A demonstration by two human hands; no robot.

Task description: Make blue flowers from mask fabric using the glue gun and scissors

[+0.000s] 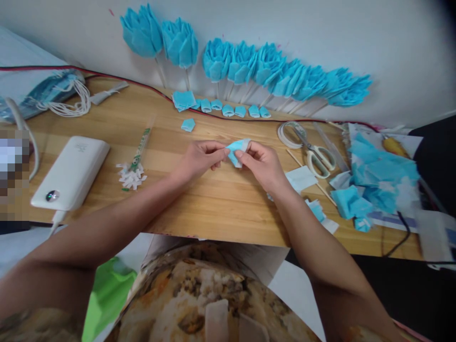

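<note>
Between my two hands, over the middle of the table, is a small folded piece of blue and white fabric (235, 151). My left hand (204, 159) pinches its left edge with thumb and fingertips. My right hand (261, 164) grips its right side, the thumb pressed on the front. Beyond them lie a single folded blue piece (188, 125), a row of rolled blue pieces (228, 110) and a stack of blue squares (184, 100). Blue fabric flowers (215, 59) on thin sticks lean against the wall.
Right of my hands lie scissors (317, 154), a tape roll (290, 134), a white-blue piece (302, 178) and crumpled blue fabric (384, 166). On the left are a white power bank (71, 173), small white strips (131, 176) and a coil of white cord (76, 102). A red-black cable (142, 85) runs along the back.
</note>
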